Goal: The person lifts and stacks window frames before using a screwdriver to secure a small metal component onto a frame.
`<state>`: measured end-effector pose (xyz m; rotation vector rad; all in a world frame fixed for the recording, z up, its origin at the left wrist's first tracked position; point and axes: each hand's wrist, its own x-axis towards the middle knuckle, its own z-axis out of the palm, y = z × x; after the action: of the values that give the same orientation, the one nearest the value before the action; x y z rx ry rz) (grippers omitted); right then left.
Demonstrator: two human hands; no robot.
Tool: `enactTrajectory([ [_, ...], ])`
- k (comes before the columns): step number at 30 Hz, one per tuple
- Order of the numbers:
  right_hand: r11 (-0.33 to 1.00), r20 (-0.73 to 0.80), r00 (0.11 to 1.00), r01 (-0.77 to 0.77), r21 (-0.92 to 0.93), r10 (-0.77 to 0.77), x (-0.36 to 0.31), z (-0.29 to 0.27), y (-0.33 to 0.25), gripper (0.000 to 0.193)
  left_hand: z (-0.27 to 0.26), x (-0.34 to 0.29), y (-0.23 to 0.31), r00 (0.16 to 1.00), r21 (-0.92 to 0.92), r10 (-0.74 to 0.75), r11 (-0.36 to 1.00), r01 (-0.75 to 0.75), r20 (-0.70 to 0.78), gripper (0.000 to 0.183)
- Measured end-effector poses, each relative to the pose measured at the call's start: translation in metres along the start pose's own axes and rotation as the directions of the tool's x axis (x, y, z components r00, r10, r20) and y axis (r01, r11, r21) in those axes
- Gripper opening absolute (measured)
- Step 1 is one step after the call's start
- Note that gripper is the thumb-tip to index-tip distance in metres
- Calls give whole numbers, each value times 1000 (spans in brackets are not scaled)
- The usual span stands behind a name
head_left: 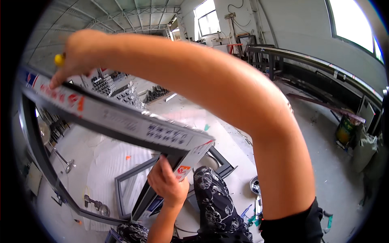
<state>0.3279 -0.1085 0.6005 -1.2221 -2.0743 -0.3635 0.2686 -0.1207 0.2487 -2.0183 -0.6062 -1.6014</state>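
A large dark frame (pixel 129 123) faced with white film slants before the person's patterned trousers (pixel 212 198). The left hand's (pixel 168 184) grip is closed around a bar below the near corner; the blurred right hand (pixel 83 50), far along the upper bar, curls its grip around a yellow object (pixel 59 60). A smaller grey frame (pixel 118 192) lies on the floor (pixel 332 182).

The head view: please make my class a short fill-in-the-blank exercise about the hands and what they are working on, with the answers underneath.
1. The left hand grips the large frame near its ____.
2. The right forearm reaches across toward the picture's upper ____.
3. The small blurred thing at the right hand is coloured ____.
4. The sleeve on the right arm is coloured ____.

Missing words: corner; left; yellow; black.
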Motion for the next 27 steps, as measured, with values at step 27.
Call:
enactTrajectory([
  [27, 732, -10, 998, 50, 680, -59, -10, 77, 18, 49, -25, 42, -99, 964, 146, -263, 954, 264, -24, 86],
])
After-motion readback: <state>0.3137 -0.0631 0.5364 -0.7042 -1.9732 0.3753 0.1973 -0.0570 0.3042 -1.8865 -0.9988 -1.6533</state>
